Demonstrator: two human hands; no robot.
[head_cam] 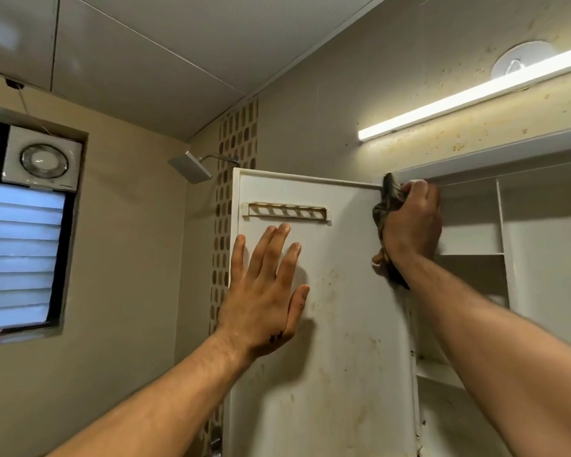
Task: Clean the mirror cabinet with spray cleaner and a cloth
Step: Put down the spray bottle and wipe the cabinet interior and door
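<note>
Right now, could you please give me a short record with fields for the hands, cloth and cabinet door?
left hand: flat on the open cabinet door, inner face, fingers straight
right hand: grips the cloth at the door's top hinge-side corner
door surface: brownish spots and smears
shelves: white, behind the right hand
spray cleaner: not in view

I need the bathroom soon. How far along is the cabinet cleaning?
Done: the cabinet door stands open. In hand: the right hand grips the cloth at the door's top corner while the left hand presses flat on it. Left: brownish spots mark the door's inner face.
</note>
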